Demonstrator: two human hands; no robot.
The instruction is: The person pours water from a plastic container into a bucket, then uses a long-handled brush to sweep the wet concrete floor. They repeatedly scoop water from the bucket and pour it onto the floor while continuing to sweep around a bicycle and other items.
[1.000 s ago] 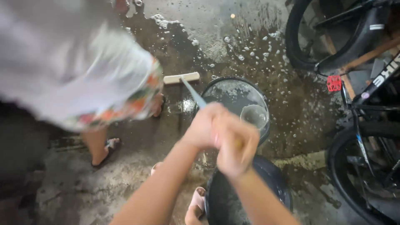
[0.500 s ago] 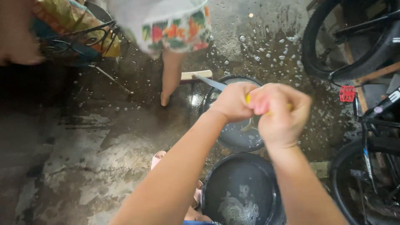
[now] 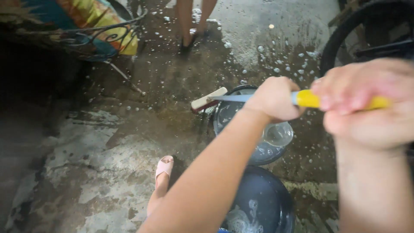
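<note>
Both my hands grip a long-handled scrub broom. My left hand is closed around the shaft lower down, where yellow meets blue-grey. My right hand is closed on the yellow upper handle, close to the camera and blurred. The shaft runs left to the wooden brush head, which rests on the wet, soapy concrete floor beside a dark basin.
A dark basin of water with a clear bowl in it sits under my arms; a second dark basin is nearer. My foot wears a pink sandal. Another person's legs stand at top. Bicycle wheel right, metal chair left.
The other person has walked away toward the top of the view. My right hand rose toward the camera, and the brush head slid left on the floor.
</note>
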